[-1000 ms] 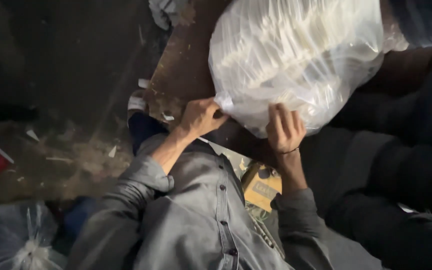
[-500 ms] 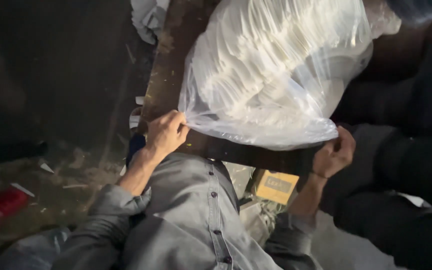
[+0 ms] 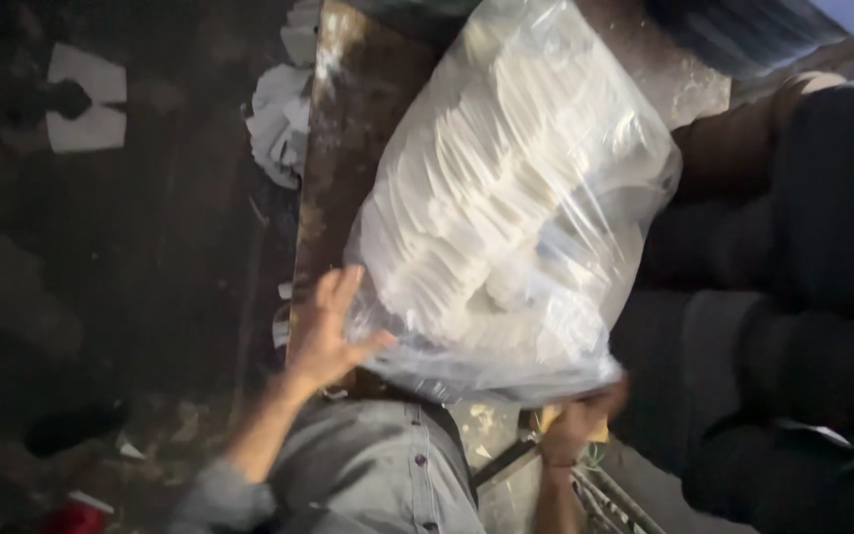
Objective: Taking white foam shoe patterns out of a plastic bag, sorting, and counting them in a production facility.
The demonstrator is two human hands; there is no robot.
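Observation:
A big clear plastic bag [image 3: 506,198] stuffed with white flat pieces lies tilted on a worn brown wooden surface [image 3: 348,119]. My left hand [image 3: 323,331] is spread flat against the bag's lower left edge, fingers apart, holding nothing. My right hand [image 3: 580,420] is blurred under the bag's lower right corner, its fingers curled onto the plastic. Both my grey sleeves reach up from the bottom of the view.
Dark bulky bundles [image 3: 793,297] crowd the right side, touching the bag. White paper scraps [image 3: 279,119] and a white cut-out shape [image 3: 86,99] lie on the dark floor at left. A red object [image 3: 71,516] sits bottom left, and metal rods [image 3: 600,499] run below my right hand.
The bag has swung up and further onto the wooden surface. My left hand let go of the bag's edge and opened flat. My right hand came back up to the bag's corner.

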